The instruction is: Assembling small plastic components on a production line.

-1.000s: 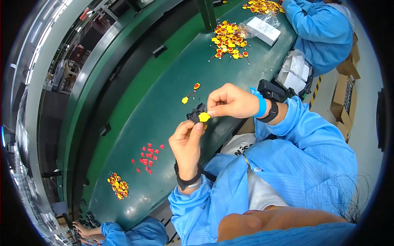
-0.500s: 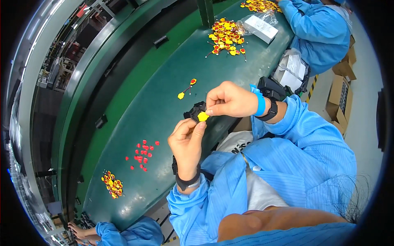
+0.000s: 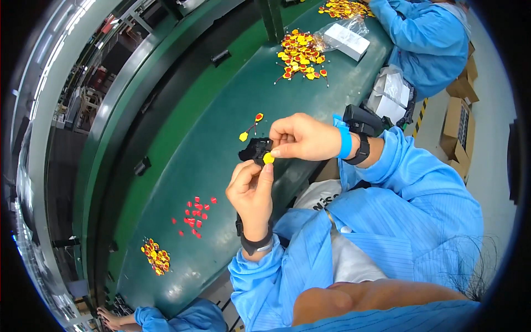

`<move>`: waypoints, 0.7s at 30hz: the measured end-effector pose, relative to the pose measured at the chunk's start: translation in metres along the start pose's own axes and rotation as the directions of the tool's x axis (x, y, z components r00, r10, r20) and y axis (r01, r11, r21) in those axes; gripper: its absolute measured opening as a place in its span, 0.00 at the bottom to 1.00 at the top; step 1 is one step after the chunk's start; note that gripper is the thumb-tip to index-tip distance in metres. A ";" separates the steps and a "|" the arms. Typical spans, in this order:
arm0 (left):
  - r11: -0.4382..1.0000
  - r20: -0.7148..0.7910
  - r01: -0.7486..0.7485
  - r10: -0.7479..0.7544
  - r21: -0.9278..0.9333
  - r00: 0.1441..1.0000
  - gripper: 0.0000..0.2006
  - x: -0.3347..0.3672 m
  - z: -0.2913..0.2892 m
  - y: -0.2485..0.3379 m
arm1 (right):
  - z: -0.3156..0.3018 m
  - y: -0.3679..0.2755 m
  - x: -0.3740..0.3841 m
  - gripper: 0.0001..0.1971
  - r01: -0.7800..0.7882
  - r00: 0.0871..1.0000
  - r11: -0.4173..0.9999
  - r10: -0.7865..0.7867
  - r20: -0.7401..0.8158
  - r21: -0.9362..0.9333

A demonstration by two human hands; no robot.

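Note:
A small yellow disc-shaped piece (image 3: 269,158) is pinched between both of my hands over the green work surface. The thumb and fingertips of my left hand (image 3: 251,196) grip its lower edge. From the upper right, the thumb and curled fingers of my right hand (image 3: 307,137) close on its top edge. Just behind my fingertips lies a black, irregular object (image 3: 253,150), partly covered by the hands; its kind is unclear. Beyond it rests a pair of yellow and red pieces (image 3: 259,117) joined by thin dark wires.
Red pieces (image 3: 193,213) lie scattered at left, near a small yellow-red pile (image 3: 156,257). A larger pile (image 3: 300,55) and a white box (image 3: 347,41) sit far along the green surface (image 3: 221,110). Co-workers in blue are at far right (image 3: 428,41) and lower left (image 3: 180,320).
Both hands have shifted slightly left with the yellow piece, and it now looks smaller and more covered by my fingers. The view has moved a little.

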State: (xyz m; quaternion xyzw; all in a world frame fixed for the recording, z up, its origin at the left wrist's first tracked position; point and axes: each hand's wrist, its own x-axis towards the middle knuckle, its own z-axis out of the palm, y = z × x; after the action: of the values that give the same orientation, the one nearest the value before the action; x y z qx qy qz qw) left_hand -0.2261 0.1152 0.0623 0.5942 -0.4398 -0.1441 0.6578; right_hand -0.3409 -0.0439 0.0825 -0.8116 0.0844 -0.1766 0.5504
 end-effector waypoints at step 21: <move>0.997 0.042 0.059 -0.057 -0.042 0.997 0.02 -0.001 -0.002 -0.011 | 0.027 0.023 0.017 0.11 0.323 0.942 0.945 -0.315 -0.112 0.058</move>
State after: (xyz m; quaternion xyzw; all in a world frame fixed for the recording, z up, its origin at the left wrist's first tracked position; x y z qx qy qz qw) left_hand -0.2211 0.1144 0.0520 0.5893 -0.4327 -0.1849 0.6568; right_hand -0.3134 -0.0351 0.0559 -0.7832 -0.0272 -0.3073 0.5398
